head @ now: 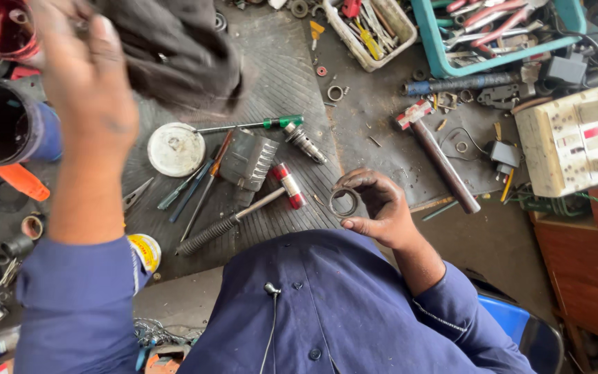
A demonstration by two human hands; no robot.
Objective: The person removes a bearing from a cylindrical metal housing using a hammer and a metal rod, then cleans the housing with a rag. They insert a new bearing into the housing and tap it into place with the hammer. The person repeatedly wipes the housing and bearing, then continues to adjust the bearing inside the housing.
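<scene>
Right hand (380, 208) pinches metal ring (344, 203) between fingertips; left hand (88, 83) grips dark rag (174, 48) overhead.

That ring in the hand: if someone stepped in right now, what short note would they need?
Right hand holds a dark metal ring above the ribbed mat.
Left hand is raised, gripping a dark cloth.
On the mat: a small hammer, a green-handled screwdriver, a round white lid.
Done: ring picked up, cloth in hand.
Left: cloth and ring are apart; no wiping shows yet.
</scene>
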